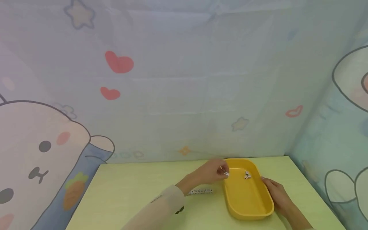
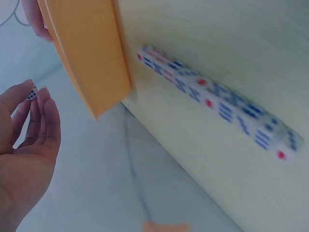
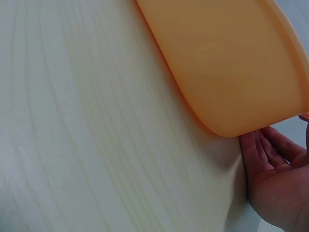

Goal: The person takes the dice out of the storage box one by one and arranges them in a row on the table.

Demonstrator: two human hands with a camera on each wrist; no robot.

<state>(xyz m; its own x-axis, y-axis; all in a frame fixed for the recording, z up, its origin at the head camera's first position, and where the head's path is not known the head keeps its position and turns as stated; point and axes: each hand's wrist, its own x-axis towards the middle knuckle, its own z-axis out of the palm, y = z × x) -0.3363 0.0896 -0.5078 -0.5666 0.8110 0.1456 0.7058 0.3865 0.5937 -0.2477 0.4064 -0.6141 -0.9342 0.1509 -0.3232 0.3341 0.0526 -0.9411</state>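
Above the left rim of a yellow tray [image 1: 245, 198], my left hand [image 1: 212, 171] pinches a white die [image 1: 227, 174] between thumb and fingertips. The left wrist view shows the same die [image 2: 32, 93] with blue dots. My right hand [image 1: 277, 193] grips the tray's right side, its thumb at the rim and its fingers [image 3: 263, 150] against the outer wall. Several dice [image 1: 247, 175] lie in a small cluster inside the tray, toward the far end. On the table left of the tray runs a row of dice [image 2: 207, 94] set side by side, partly hidden by my left forearm in the head view.
The pale yellow-green table [image 1: 129, 191] ends at a printed cloth backdrop [image 1: 184, 80], which also hangs along the right side. A small dark object [image 1: 179, 210] shows beside my left sleeve [image 1: 164, 204].
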